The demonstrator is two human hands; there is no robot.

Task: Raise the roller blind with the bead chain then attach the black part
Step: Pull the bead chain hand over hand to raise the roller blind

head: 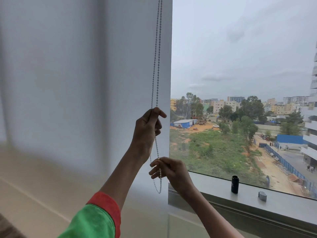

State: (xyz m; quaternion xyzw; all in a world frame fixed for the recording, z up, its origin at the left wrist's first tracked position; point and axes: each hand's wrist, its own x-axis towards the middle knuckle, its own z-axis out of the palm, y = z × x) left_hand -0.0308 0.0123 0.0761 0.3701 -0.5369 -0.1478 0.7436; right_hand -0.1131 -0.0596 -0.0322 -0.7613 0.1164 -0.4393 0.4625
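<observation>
White bead chain (155,69) pinched by hands (149,127)

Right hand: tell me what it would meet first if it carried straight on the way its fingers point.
The right hand points its fingers left, pinching the bead chain. Beyond the chain, the first thing in that line looks like the left forearm, then the white wall; depth is unclear, so it might pass in front.
</observation>
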